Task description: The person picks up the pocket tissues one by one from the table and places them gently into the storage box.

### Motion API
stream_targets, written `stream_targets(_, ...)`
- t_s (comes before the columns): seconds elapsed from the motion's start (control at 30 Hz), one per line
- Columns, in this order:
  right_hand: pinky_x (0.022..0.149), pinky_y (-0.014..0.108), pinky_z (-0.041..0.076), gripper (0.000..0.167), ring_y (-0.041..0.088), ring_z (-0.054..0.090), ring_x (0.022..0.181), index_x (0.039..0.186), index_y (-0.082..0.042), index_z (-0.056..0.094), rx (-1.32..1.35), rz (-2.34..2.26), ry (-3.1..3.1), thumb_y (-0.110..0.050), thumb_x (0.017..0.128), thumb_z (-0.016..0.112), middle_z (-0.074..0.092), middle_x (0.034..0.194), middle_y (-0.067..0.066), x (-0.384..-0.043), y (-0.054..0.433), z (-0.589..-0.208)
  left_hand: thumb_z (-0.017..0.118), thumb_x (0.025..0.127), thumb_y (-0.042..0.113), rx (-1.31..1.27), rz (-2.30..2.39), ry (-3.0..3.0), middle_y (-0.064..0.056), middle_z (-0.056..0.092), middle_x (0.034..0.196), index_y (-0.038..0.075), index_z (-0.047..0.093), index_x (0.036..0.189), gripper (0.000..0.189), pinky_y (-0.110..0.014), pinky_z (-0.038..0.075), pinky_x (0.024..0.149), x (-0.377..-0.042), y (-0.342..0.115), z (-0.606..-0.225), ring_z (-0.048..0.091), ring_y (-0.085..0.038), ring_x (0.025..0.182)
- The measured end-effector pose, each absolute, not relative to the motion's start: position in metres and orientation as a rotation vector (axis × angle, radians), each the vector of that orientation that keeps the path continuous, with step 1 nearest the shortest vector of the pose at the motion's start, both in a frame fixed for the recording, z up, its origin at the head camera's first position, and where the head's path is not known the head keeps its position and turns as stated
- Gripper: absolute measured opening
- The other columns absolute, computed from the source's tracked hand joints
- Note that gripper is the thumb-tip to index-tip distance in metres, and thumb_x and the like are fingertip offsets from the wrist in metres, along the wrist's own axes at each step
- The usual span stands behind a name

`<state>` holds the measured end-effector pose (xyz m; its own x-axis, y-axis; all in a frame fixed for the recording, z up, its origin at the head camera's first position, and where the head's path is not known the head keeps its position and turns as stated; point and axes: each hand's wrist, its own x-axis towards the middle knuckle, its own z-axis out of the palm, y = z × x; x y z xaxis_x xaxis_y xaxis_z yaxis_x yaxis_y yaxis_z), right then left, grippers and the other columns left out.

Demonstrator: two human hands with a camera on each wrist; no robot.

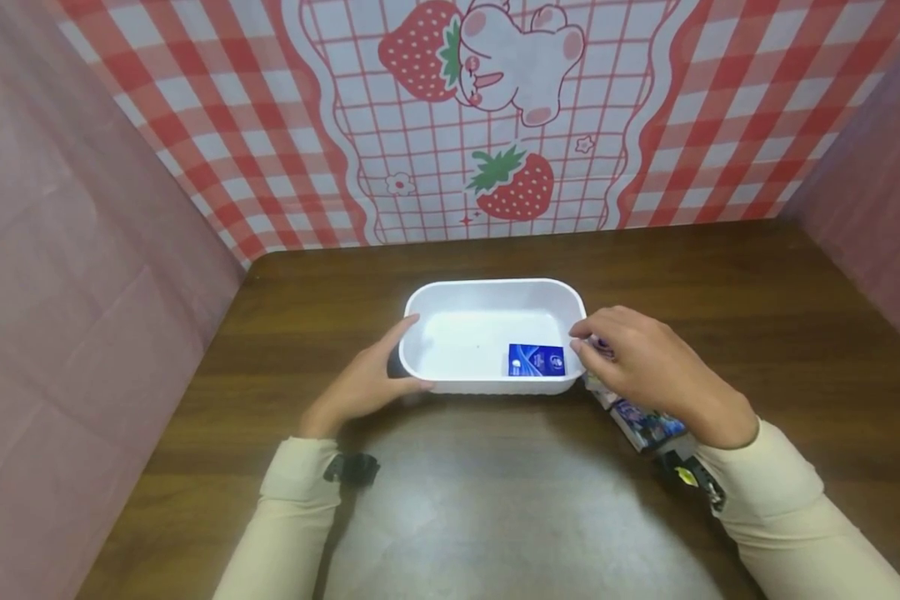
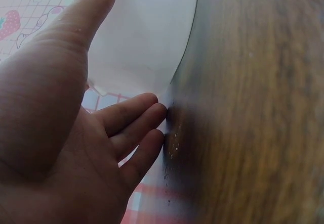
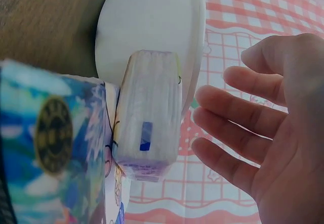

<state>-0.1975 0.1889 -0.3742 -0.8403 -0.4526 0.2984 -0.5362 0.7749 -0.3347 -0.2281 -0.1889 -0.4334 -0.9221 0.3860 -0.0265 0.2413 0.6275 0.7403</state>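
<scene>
A white plastic bin (image 1: 487, 387) stands on the wooden table, with a small flat blue packet (image 1: 536, 360) lying inside at its near right. My left hand (image 1: 363, 382) is spread around the bin's left end, thumb near the front wall; the left wrist view shows the fingers nearly straight. Over the right rim hovers my right hand (image 1: 633, 358), fingers loosely bent and holding nothing. Beneath it, beside the bin, the right wrist view shows a wrapped whitish pack (image 3: 150, 92) and a colourful pack (image 3: 76, 123) with a dark gold-lettered seal.
The brown table (image 1: 450, 500) reaches back to a red-and-white checked cloth (image 1: 232, 108) with strawberries and a cartoon animal. Pinkish cloth (image 1: 82, 292) hangs at the left, and more at the right. Each wrist carries a dark strapped device (image 1: 356, 469).
</scene>
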Motion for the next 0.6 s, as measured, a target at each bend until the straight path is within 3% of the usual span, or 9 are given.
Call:
stream_targets(0.23,0.09,0.052,0.054,0.026,0.026,0.063,0.103,0.113,-0.007,0.072,0.72,0.561,-2.811,-0.026,0.096,0.068,0.069,0.109,0.009,-0.1986,0.1921,-0.3725,0.077,0.076,0.065,0.511,1.154,2.676,0.007,0.03,0.161,0.043,0.021,0.158,0.101,-0.056,0.03,0.114,-0.2284,-0.1887,-0.4331,0.031,-0.02,0.146)
stream_targets(0.6,0.092,0.057,0.052,0.031,0.03,0.061,0.11,0.118,-0.007,0.071,0.665,0.548,-2.895,-0.027,0.095,0.069,0.067,0.116,0.012,-0.1989,0.199,-0.3698,0.077,0.077,0.065,0.514,1.155,2.67,0.007,0.029,0.162,0.042,0.021,0.158,0.101,-0.057,0.029,0.114,-0.228,-0.1893,-0.4338,0.03,-0.02,0.147)
